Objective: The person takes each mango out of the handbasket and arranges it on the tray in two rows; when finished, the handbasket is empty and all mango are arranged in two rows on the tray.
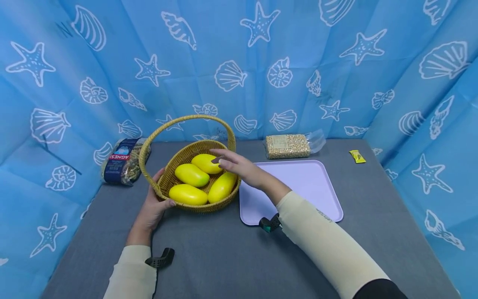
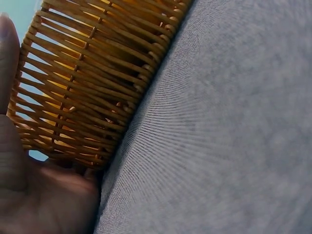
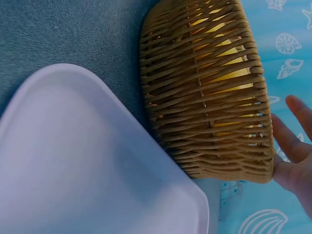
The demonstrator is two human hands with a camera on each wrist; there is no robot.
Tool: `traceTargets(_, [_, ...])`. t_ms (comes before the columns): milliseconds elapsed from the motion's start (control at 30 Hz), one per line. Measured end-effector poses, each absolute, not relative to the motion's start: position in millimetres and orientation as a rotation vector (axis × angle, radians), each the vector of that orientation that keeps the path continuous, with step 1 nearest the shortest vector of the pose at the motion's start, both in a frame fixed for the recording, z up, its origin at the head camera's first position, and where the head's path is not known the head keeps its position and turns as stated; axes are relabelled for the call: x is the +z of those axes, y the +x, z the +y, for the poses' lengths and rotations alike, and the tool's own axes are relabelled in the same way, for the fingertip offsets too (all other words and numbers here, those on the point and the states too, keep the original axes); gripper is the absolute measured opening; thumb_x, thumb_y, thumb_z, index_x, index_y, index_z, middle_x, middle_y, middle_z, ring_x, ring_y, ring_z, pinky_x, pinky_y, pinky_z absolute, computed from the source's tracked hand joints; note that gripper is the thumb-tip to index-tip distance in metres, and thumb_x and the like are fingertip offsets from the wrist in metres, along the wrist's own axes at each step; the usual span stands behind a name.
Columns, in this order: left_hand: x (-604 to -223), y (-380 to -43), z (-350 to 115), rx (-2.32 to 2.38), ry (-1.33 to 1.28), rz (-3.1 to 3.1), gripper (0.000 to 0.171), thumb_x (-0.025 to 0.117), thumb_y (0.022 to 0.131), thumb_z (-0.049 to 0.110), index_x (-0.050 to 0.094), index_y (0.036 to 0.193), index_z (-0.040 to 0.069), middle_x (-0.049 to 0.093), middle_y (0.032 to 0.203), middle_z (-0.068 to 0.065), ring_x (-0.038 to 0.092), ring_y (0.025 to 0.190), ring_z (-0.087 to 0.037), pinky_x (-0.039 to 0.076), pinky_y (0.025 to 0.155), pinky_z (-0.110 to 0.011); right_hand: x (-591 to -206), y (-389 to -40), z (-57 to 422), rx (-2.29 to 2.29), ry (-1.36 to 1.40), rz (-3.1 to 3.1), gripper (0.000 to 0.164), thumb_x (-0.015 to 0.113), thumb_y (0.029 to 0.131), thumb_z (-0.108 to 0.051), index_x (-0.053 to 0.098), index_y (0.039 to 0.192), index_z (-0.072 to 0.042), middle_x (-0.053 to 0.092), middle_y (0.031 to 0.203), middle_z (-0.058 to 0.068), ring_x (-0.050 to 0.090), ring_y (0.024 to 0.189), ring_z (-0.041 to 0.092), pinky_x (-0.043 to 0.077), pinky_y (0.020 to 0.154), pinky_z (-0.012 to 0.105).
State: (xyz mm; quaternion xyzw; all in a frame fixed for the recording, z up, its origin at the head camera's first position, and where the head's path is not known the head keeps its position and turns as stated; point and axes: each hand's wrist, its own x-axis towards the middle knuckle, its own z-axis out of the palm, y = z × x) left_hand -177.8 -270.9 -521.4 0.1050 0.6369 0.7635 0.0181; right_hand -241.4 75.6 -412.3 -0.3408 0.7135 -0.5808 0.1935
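Observation:
A wicker basket (image 1: 201, 209) with a tall arched handle stands on the grey table and holds several yellow mangoes (image 1: 192, 175). My left hand (image 1: 154, 207) grips the basket's left side, thumb at the front rim and fingers round the outside. In the left wrist view the palm lies against the woven wall (image 2: 92, 83). Over the basket's right rim reaches my right hand (image 1: 242, 168), fingers stretched out above the mangoes and holding nothing. The right wrist view has its fingers spread just past the basket's rim (image 3: 263, 112).
Right of the basket lies a lilac tray (image 1: 306, 182), its corner close to the basket. Behind the tray is a bag of corn kernels (image 1: 287, 146). A yellow packet (image 1: 357, 156) sits far right, and an Agnesi bag (image 1: 125, 162) at the back left. A blue shell-patterned curtain (image 1: 231, 50) surrounds the table.

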Motion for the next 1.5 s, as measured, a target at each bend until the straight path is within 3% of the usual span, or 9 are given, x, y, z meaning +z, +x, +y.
traceTargets(167, [-519,-178,-271,2.369,0.319,2.001,0.101,0.074,0.099,-0.011,0.016,0.176,0.022,0.020,0.174,-0.019,0.031,0.151,-0.036,0.047,0.109,-0.026,-415,-245,64,-1.371,-0.985,2.089,0.079,0.067,0.105,-0.050,0.040,0.169,-0.012,0.049,0.162,0.019,0.046,0.148,0.035,0.041,0.117,0.055])
traceTargets(400, [-520,-177,-271,2.370,0.317,2.008,0.101,0.074,0.099,-0.011,0.016,0.176,0.021,0.019,0.175,-0.019,0.030,0.151,-0.035,0.046,0.110,-0.025,-420,-249,47,-0.898,-1.111,2.204,0.067,0.078,0.101,-0.035,0.055,0.161,-0.015,0.059,0.156,0.006,0.052,0.142,0.026,0.041,0.117,0.045])
traceTargets(567, [-523,-175,-268,2.357,0.285,2.026,0.099,0.074,0.101,-0.007,0.017,0.176,0.023,0.020,0.175,-0.018,0.030,0.152,-0.035,0.044,0.111,-0.025,-418,-252,46,-0.729,-1.111,2.208,0.062,0.084,0.096,-0.037,0.064,0.153,-0.019,0.059,0.151,-0.002,0.053,0.130,0.018,0.042,0.113,0.040])
traceTargets(733, [-523,-174,-266,2.343,0.252,2.035,0.098,0.074,0.102,-0.004,0.017,0.176,0.024,0.020,0.175,-0.016,0.029,0.154,-0.035,0.042,0.112,-0.024,-416,-254,48,-0.710,-1.053,2.160,0.065,0.088,0.094,-0.032,0.063,0.153,-0.023,0.058,0.145,-0.007,0.051,0.124,0.019,0.045,0.106,0.040])
traceTargets(933, [-521,-173,-265,2.330,0.249,2.048,0.097,0.075,0.102,-0.004,0.018,0.176,0.025,0.021,0.175,-0.015,0.029,0.154,-0.034,0.042,0.113,-0.025,-415,-256,50,-0.790,-1.021,2.098,0.061,0.087,0.096,-0.025,0.063,0.151,-0.025,0.058,0.141,-0.010,0.050,0.125,0.020,0.046,0.106,0.040])
traceTargets(1500, [-519,-174,-266,2.345,0.251,2.019,0.098,0.073,0.102,-0.006,0.017,0.176,0.024,0.020,0.175,-0.016,0.027,0.154,-0.036,0.043,0.112,-0.025,-421,-254,60,-1.139,-1.006,2.125,0.068,0.084,0.096,-0.038,0.057,0.157,-0.021,0.060,0.145,-0.005,0.054,0.131,0.019,0.045,0.112,0.044])
